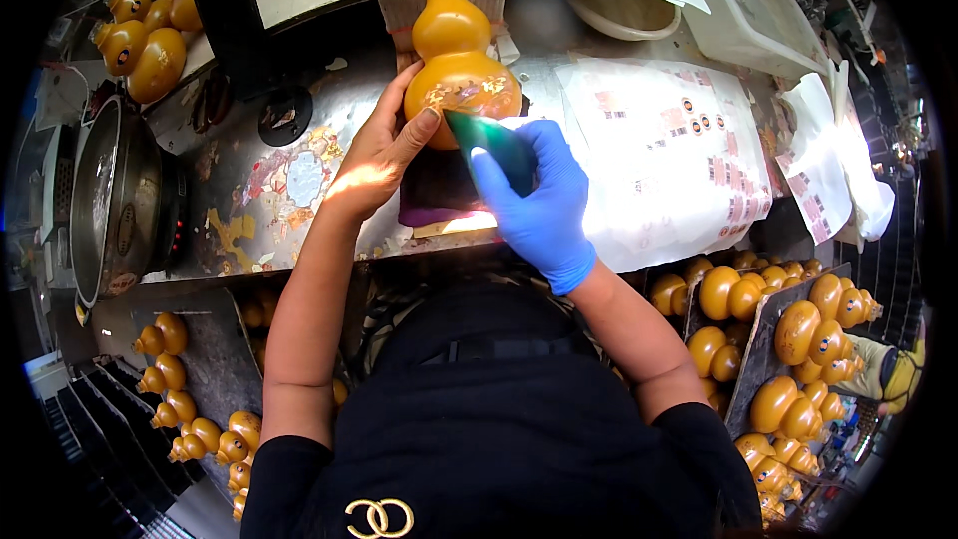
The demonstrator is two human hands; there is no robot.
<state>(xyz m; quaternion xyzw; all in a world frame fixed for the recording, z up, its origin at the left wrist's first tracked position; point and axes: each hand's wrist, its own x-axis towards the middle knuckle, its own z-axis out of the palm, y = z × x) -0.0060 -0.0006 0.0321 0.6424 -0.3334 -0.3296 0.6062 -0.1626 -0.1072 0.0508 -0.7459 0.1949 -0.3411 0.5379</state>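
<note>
A glossy amber gourd-shaped bottle lies with its neck pointing away from me, its top end resting on a support draped with grey cloth. Gold and white markings show on its wider bulb. My bare left hand cups the left side of that bulb, thumb along the near face. In a blue glove, my right hand grips a flat dark-green scraper. The scraper's edge touches or nearly touches the marked face. Under my hands, the bottle's lower end is partly hidden.
Printed transfer sheets cover the bench at right, near a white plastic tub and a bowl. A pan stands at left. More gourd bottles sit at upper left and on low racks. A person is far right.
</note>
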